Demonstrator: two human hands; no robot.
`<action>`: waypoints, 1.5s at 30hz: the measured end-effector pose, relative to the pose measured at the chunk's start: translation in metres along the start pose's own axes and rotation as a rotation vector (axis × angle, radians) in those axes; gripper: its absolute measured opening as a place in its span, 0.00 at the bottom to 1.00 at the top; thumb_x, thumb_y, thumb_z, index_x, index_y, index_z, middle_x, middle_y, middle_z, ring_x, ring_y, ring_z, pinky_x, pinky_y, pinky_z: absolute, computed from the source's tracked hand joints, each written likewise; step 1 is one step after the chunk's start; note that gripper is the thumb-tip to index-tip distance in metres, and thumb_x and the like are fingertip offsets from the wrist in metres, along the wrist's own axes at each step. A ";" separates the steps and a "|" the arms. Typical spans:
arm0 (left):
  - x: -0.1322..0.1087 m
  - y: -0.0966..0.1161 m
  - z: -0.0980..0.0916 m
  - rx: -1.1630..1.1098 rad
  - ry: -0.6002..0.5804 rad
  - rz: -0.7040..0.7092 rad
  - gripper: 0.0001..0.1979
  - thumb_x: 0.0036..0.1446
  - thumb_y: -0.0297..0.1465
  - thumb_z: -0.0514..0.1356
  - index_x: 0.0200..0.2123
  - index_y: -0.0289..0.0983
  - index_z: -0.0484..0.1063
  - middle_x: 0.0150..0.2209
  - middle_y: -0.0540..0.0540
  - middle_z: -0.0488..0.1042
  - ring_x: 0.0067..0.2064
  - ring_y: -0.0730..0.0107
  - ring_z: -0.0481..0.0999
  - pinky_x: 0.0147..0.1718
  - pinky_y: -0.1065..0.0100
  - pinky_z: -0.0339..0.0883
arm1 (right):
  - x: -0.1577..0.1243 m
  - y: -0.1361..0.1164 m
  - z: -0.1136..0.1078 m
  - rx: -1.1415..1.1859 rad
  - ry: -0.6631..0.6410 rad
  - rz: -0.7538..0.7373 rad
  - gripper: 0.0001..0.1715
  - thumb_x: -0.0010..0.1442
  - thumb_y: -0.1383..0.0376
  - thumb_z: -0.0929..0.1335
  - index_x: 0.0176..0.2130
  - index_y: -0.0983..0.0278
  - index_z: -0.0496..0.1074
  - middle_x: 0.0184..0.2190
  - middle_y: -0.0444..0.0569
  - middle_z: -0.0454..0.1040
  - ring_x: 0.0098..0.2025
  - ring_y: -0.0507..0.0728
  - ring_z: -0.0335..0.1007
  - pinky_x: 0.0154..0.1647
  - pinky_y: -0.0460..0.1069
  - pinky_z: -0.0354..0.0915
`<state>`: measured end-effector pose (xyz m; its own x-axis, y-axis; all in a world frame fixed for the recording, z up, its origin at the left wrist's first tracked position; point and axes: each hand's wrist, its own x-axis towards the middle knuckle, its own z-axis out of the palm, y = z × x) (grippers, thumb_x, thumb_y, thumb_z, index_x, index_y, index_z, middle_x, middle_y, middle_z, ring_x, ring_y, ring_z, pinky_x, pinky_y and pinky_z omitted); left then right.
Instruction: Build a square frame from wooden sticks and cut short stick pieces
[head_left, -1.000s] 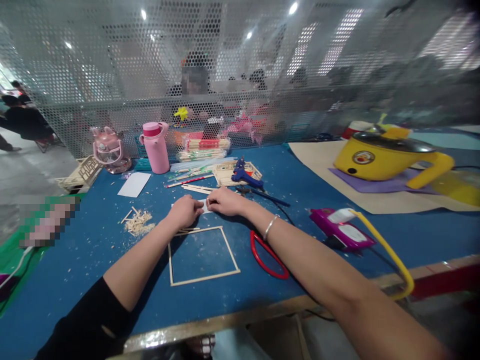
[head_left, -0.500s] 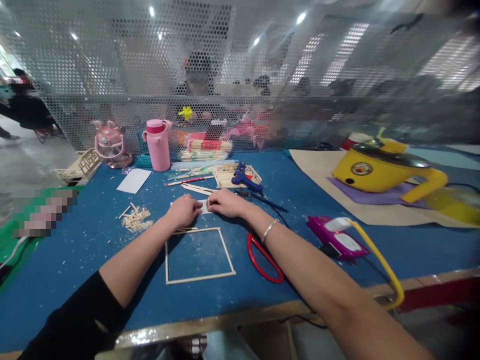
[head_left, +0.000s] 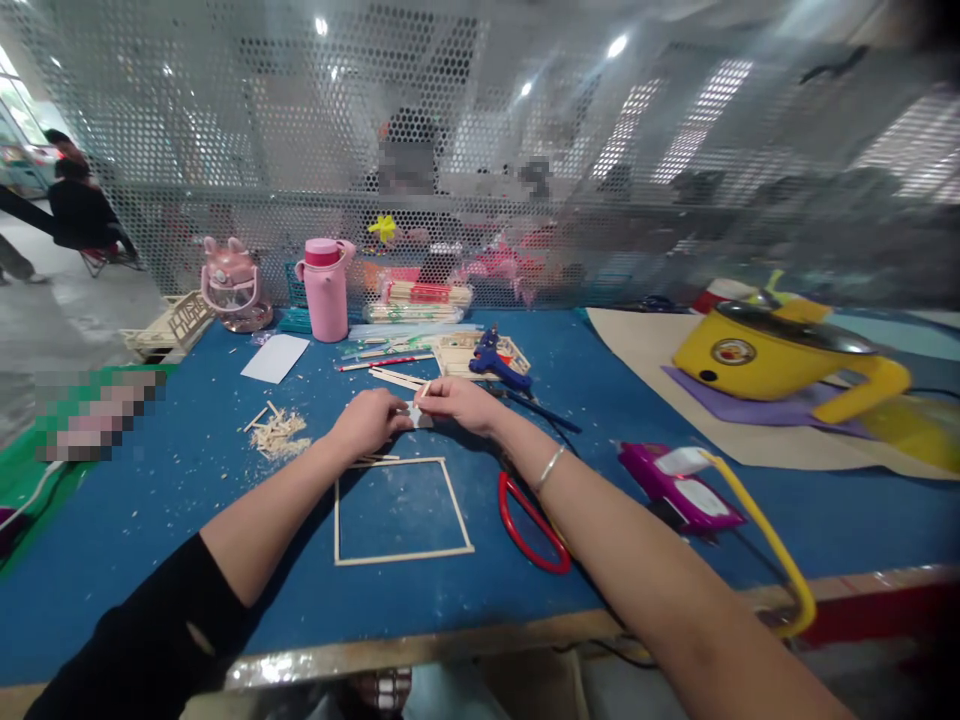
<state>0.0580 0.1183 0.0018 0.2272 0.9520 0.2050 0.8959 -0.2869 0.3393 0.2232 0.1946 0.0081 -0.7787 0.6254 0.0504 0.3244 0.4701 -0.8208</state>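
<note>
My right hand (head_left: 463, 404) pinches a short wooden stick (head_left: 426, 389) that points up between thumb and finger, just over a small white paper (head_left: 420, 416). My left hand (head_left: 370, 421) is at the paper's left side with its fingers drawn together; what they pinch, if anything, is hidden. A four-sided frame of thin wooden sticks (head_left: 405, 555) lies flat on the blue table nearer to me. Loose sticks (head_left: 397, 378) lie just beyond my hands, and others stick out beside my left wrist.
Red-handled scissors (head_left: 529, 530) lie under my right forearm. A blue glue gun (head_left: 499, 365) rests behind my hands. Wood scraps (head_left: 276, 435) lie at left, a pink flask (head_left: 325, 290) behind. A purple power strip (head_left: 682, 490) and yellow pot (head_left: 772, 350) are at right.
My right hand has lifted and turned slightly, so the short stick now shows upright in its fingers. My left hand stays at the paper. The view has shifted a little.
</note>
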 end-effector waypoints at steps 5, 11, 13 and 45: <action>-0.006 0.004 -0.007 -0.118 0.105 0.028 0.10 0.55 0.36 0.57 0.35 0.39 0.77 0.32 0.47 0.78 0.32 0.72 0.73 0.31 0.74 0.60 | -0.002 -0.007 0.004 0.170 -0.053 0.019 0.28 0.47 0.45 0.65 0.26 0.69 0.69 0.18 0.42 0.64 0.19 0.47 0.53 0.21 0.45 0.52; -0.011 0.012 -0.006 -0.090 0.127 0.002 0.14 0.58 0.35 0.54 0.31 0.37 0.77 0.27 0.46 0.77 0.28 0.71 0.71 0.27 0.72 0.58 | -0.003 -0.008 0.005 0.175 0.020 0.010 0.24 0.45 0.49 0.69 0.25 0.68 0.70 0.19 0.43 0.67 0.21 0.47 0.56 0.23 0.44 0.54; -0.012 0.014 -0.006 -0.070 0.122 0.001 0.16 0.58 0.34 0.51 0.29 0.36 0.77 0.27 0.45 0.77 0.28 0.70 0.71 0.27 0.71 0.57 | -0.003 -0.009 0.005 0.146 0.049 -0.009 0.21 0.45 0.51 0.69 0.26 0.68 0.70 0.20 0.43 0.68 0.23 0.48 0.58 0.24 0.45 0.56; 0.007 -0.010 0.010 0.036 -0.076 0.008 0.11 0.53 0.31 0.58 0.39 0.41 0.77 0.33 0.45 0.69 0.35 0.66 0.71 0.35 0.70 0.62 | -0.007 -0.029 0.003 -0.916 -0.007 -0.086 0.12 0.58 0.68 0.62 0.30 0.65 0.74 0.32 0.54 0.77 0.38 0.58 0.68 0.39 0.51 0.46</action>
<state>0.0548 0.1293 -0.0095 0.2615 0.9554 0.1373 0.9066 -0.2920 0.3046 0.2179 0.1749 0.0299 -0.8221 0.5631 0.0843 0.5616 0.8263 -0.0431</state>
